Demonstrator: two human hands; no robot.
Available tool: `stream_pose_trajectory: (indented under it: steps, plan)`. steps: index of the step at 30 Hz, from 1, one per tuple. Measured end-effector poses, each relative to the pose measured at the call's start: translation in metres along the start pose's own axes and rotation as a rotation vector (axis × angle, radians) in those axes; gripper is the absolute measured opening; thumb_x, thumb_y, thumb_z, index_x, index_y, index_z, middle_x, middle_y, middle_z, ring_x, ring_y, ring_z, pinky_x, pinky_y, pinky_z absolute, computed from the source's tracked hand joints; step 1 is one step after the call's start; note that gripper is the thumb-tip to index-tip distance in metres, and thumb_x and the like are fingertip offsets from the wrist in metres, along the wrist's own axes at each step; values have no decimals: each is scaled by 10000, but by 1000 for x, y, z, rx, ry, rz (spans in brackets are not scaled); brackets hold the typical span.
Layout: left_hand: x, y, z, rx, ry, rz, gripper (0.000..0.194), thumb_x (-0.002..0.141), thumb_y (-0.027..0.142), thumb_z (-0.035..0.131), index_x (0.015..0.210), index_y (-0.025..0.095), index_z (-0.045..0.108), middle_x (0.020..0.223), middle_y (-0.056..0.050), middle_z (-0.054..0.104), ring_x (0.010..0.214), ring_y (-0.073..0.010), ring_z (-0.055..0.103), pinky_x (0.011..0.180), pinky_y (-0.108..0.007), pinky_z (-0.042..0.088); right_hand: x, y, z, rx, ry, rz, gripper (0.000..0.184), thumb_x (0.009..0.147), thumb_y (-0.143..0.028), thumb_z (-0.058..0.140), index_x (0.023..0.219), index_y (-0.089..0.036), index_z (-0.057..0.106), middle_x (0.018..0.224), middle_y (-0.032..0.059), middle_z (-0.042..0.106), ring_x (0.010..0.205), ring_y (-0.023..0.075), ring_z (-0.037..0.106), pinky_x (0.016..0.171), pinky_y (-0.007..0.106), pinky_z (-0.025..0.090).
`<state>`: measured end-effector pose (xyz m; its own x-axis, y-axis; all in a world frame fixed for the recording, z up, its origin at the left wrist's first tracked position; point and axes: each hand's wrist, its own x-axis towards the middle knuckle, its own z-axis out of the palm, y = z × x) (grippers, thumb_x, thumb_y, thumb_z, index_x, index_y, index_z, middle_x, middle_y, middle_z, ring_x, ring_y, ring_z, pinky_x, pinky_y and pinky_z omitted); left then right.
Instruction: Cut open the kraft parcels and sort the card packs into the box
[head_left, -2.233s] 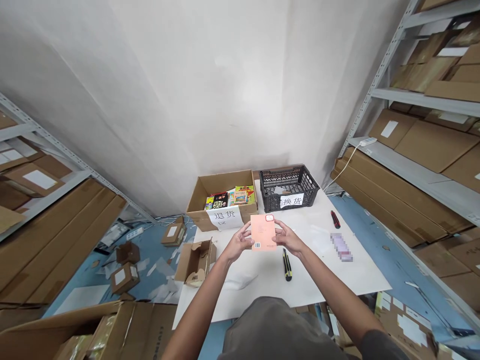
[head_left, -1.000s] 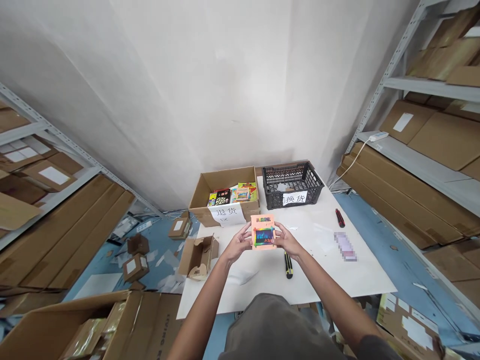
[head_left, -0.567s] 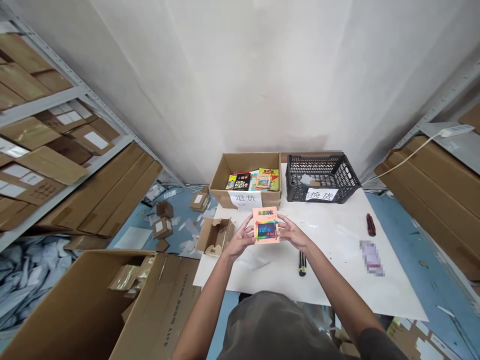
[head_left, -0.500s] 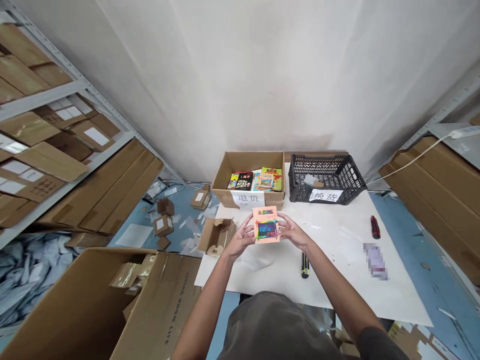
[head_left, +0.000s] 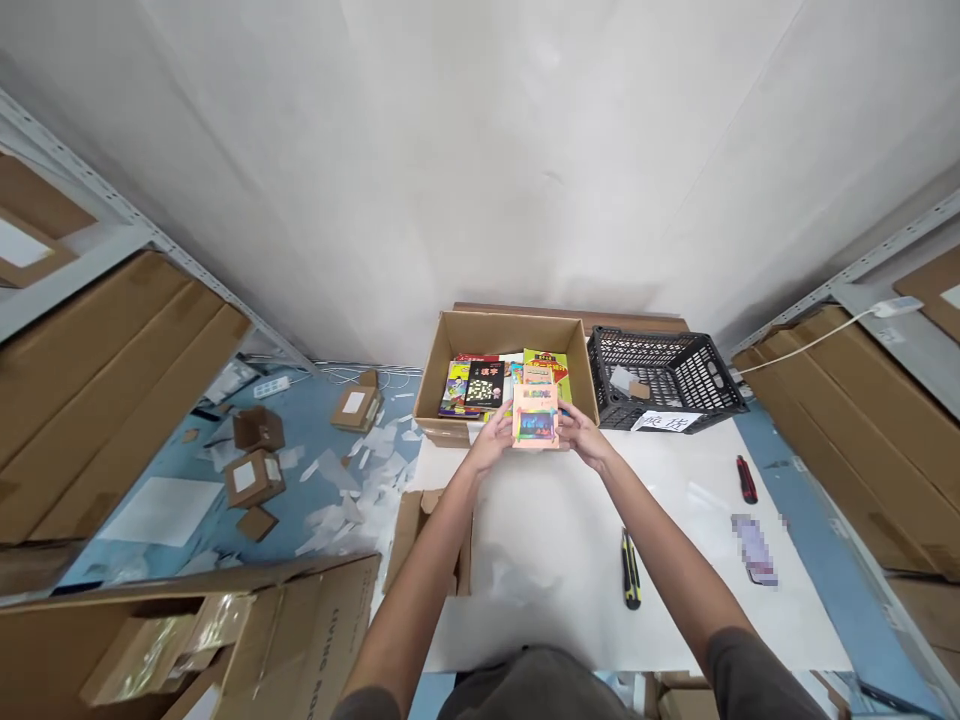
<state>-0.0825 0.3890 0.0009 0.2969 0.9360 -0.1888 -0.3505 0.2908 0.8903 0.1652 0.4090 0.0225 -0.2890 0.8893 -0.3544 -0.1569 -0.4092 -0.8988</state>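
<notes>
Head cam: gripping a small peach book by its sides, with left hand and right hand closed on opposite edges. Holding it up at the near rim of a cardboard box with colorful books inside, can't tell if touching. Also seeing a black plastic crate just right of that box, plus a yellow-black utility knife nearer on the white tabletop.
</notes>
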Motion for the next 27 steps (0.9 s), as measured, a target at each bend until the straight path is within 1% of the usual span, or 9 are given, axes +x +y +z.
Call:
stream_pose_trajectory:
  steps: [5,9,11,13,17,19,22,24,27]
  plan:
    - [94,18,4,53,79,-79,1096,712,82,661,1653,313,147,1497,-147,539,1004,-182,674,785,-278,524,75,-28,-18,-24,143,34,855,680,-179,750,1482,-298,481,1018,19,727,867,191,705,793,383,610]
    - [112,20,11,312,336,-63,1049,733,95,725,1643,223,219,1526,-205,490,1147,-244,624,892,-335,516,93,-36,-32,-216,397,-57,720,697,-245,734,1393,-214,552,1006,51,717,917,205,678,821,385,589]
    - [90,11,9,435,392,34,949,765,159,745,1612,226,321,1487,-175,528,1169,-252,606,946,-356,507,77,-23,-34,-299,469,-195,627,713,-313,726,1319,-205,602,1083,80,712,969,219,668,814,367,580]
    - [48,-8,5,478,327,153,826,817,237,720,1576,267,395,1414,-120,586,1112,-229,625,961,-366,513,45,9,-34,-330,396,-279,563,740,-379,709,1272,-218,624,1122,86,711,966,221,676,775,344,574]
    - [-64,-71,2,612,304,163,413,877,321,657,1286,277,691,1193,-89,676,1043,-250,626,994,-413,504,-44,119,-28,-422,79,-46,447,772,-399,669,1178,-213,657,908,28,724,704,183,680,643,310,533]
    - [-117,-109,6,676,298,69,340,875,330,656,1203,277,729,1180,-103,672,1089,-289,612,1035,-450,481,-87,181,-21,-551,-3,89,425,776,-366,677,1176,-221,665,836,-2,703,668,173,663,685,323,530]
    - [-175,-168,17,984,257,-181,494,820,239,675,1314,249,662,1384,-161,588,1349,-376,463,1136,-524,372,-132,256,-9,-831,22,234,646,715,-272,770,1339,-274,602,958,8,710,843,208,681,826,348,511]
    - [-197,-205,26,1160,244,-398,651,763,181,688,1405,191,581,1534,-229,451,1440,-442,337,1130,-596,333,-148,290,-2,-1010,-26,295,759,699,-220,798,1415,-273,550,1141,61,692,1003,247,666,895,353,481]
    - [-214,-250,34,1150,285,-540,716,732,170,688,1432,169,543,1580,-248,379,1442,-456,317,1115,-606,321,-160,320,3,-1201,-130,326,658,796,-149,700,1425,-250,536,1320,118,619,1086,262,637,914,345,452]
